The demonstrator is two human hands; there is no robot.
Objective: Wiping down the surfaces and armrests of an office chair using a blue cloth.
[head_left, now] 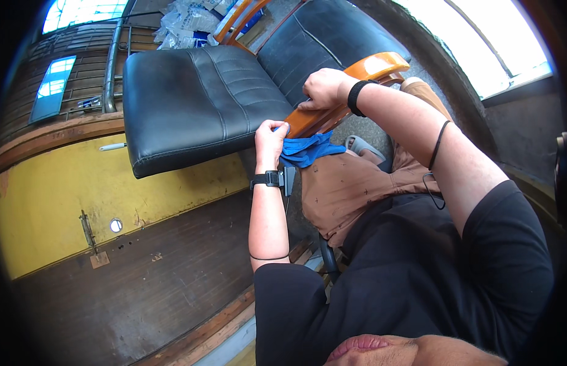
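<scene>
A black padded office chair [180, 97] with glossy orange-brown wooden armrests is in front of me. Its nearer armrest [375, 64] slants from the seat's front corner up to the right. My left hand [270, 140] is closed at the lower end of this armrest, pinching a blue cloth [312, 150]. Most of the cloth hangs below the wood, over my lap. Higher along the armrest, my right hand [326, 89] is closed around the wood, fingers curled over its far side. Whether any cloth lies under the right palm is hidden.
Beyond the seat lie clear plastic bags [189, 24]. To the left is a yellow panel [173, 201] above a dark brown board [155, 287]. A white-handled tool [112, 146] sticks out by the seat's left edge. Metal pipes [112, 61] stand behind.
</scene>
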